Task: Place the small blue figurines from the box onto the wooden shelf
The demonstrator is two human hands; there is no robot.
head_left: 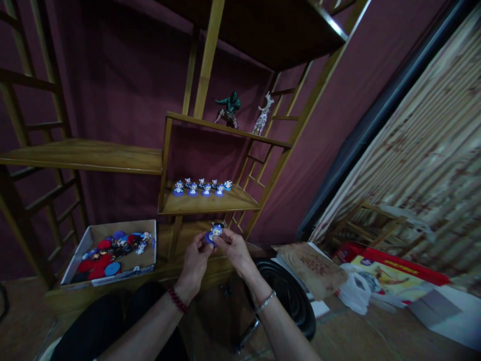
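Between my two hands I hold a small toy figurine (215, 231) with a purple top and a round purple base. My left hand (196, 258) pinches the base side, and the fingers of my right hand (232, 246) close on its other side. Just beyond, on a wooden shelf (214, 203), several similar figurines (193, 189) on purple bases stand in front of a back row of darker figurines (202, 183). To the left sits an open cardboard box (150, 258) holding a jumble of red, blue and black figurines (108, 253).
A dark green crouching figure (229, 108) and a clear, antlered figure (263, 114) stand on the upper shelf. A black round stool (296, 301) is near my right arm. On the floor at right lie cardboard (310, 265), a white plastic bag (355, 291) and a red-yellow box (394, 276).
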